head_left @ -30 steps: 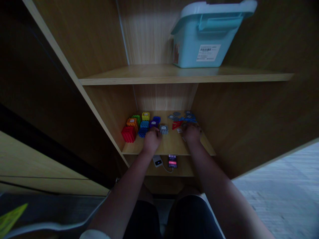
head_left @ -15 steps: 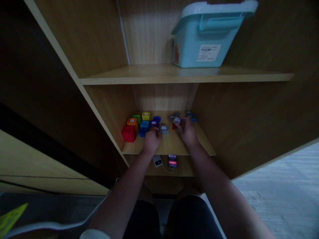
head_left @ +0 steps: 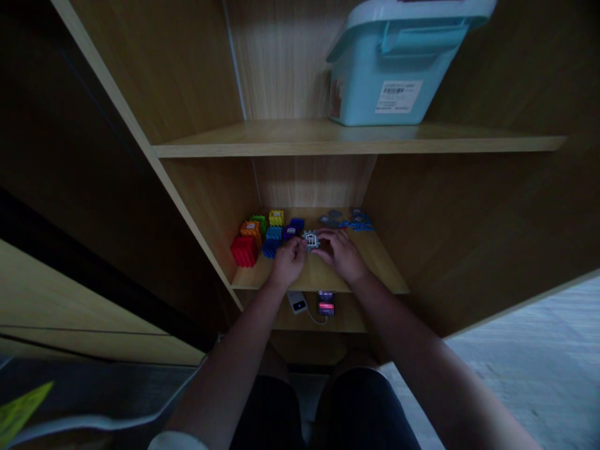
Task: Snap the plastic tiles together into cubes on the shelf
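A gray window block (head_left: 310, 239) sits pinched between the left hand (head_left: 287, 261) and right hand (head_left: 345, 256) over a wooden shelf (head_left: 321, 273), with a blue tub (head_left: 359, 94), contents hidden, on the board (head_left: 281, 134) above both hands and gray floor (head_left: 529, 375) off to their right.

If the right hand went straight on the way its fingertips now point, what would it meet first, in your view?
The right hand holds a grey window-patterned piece at its fingertips; straight on, this would probably meet the left hand first, if they are not touching already, though depth is unclear.
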Available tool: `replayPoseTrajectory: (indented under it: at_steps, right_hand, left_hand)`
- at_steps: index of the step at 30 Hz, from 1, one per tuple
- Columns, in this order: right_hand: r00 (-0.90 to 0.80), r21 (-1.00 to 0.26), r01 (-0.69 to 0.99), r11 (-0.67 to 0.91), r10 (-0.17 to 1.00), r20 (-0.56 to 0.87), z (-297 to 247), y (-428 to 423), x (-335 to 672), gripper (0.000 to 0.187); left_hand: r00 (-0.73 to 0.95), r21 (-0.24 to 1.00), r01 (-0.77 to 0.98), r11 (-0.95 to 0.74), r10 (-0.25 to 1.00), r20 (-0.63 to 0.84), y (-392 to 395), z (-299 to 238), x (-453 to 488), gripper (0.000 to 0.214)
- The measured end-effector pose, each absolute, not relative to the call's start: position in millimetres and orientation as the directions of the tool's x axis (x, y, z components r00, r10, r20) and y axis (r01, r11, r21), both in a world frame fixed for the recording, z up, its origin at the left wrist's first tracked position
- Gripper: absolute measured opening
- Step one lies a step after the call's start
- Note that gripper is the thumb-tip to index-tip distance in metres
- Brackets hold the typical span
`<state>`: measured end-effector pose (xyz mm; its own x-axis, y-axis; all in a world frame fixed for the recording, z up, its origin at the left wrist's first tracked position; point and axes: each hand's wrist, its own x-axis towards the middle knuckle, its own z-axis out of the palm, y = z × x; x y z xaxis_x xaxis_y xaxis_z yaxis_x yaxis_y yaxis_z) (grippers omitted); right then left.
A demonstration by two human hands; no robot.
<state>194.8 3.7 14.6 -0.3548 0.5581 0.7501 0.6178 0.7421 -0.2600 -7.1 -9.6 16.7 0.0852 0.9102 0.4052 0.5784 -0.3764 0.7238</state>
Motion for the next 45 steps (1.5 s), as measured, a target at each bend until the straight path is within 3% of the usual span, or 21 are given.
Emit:
replayPoseTrajectory:
  at_steps: [5,11,17,21,29,45]
  right_hand:
    - [-0.336,-0.304,0.658,0.689,0.631,0.700,12.4,5.8,196.3,0.048]
    - [-0.323,-0.318,0.620,0.717,0.603,0.729,8.3,8.6,196.2,0.045]
    - [-0.147,-0.494,0.584,0.643,0.683,0.715,0.9,17.7,198.4,0.047]
    - [-0.145,-0.576,0.534,0.619,0.738,0.659,-5.8,27.0,198.1,0.048]
    - [-0.204,-0.580,0.523,0.625,0.752,0.627,-12.5,33.7,197.5,0.046]
    - [-0.226,-0.585,0.524,0.620,0.763,0.606,-15.8,37.9,197.9,0.046]
  left_hand:
    - [0.071,0.725,0.558,-0.405,0.893,0.444,-6.6,11.8,-9.5,0.027]
    - [0.058,0.739,0.526,-0.421,0.884,0.463,-2.7,5.4,-9.2,0.030]
    - [-0.040,0.763,0.525,-0.376,0.885,0.463,-2.9,7.9,-7.5,0.015]
    - [-0.070,0.757,0.588,-0.285,0.914,0.399,-1.8,8.8,-6.4,0.018]
    - [-0.034,0.684,0.696,-0.219,0.941,0.335,-1.0,10.3,-4.8,0.021]
    - [-0.008,0.658,0.717,-0.231,0.941,0.339,0.5,9.8,-4.9,0.017]
